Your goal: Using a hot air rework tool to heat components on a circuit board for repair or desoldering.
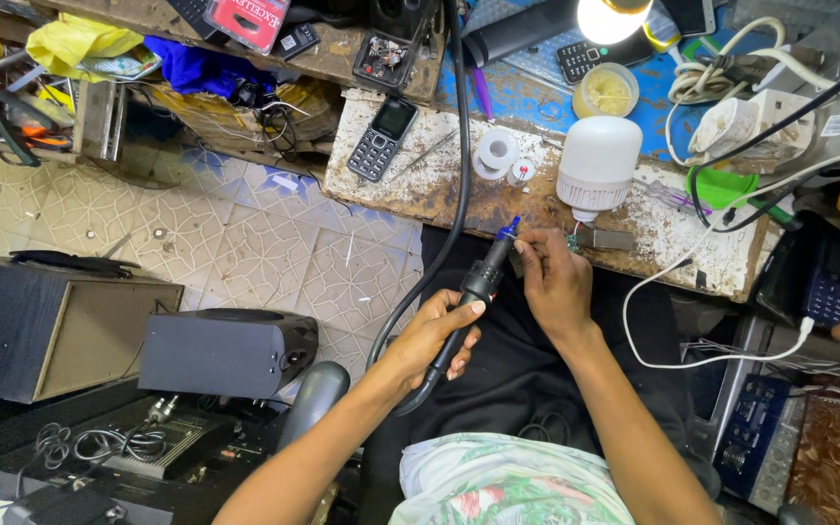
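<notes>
**Head view: soldering tool held at the worktop edge**

Head view shows me the black soldering tool (473,292) at the centre of the frame, its blue tip angled up toward the worktop (439,190) edge. My left hand (435,340) has its fingers clamped round the handle. My right hand (556,282) pinches a small wired part (568,239) just beside the tip, fingers together on it.

Risks, as I judge them: the tip sits very near my right fingertips, so a slip could burn them. The tool's thick black cable (459,146) runs up across the worktop and could drag the tip off line.

Just above the hands stands a white bulb housing (597,160), close enough to be knocked. Left of it are a solder reel (495,151) and a keypad phone (381,138). A white cable (673,321) loops at the right. A lit lamp (610,17) shines at the top. Dark speaker boxes (226,350) sit on the tiled floor (245,243) at lower left.
</notes>
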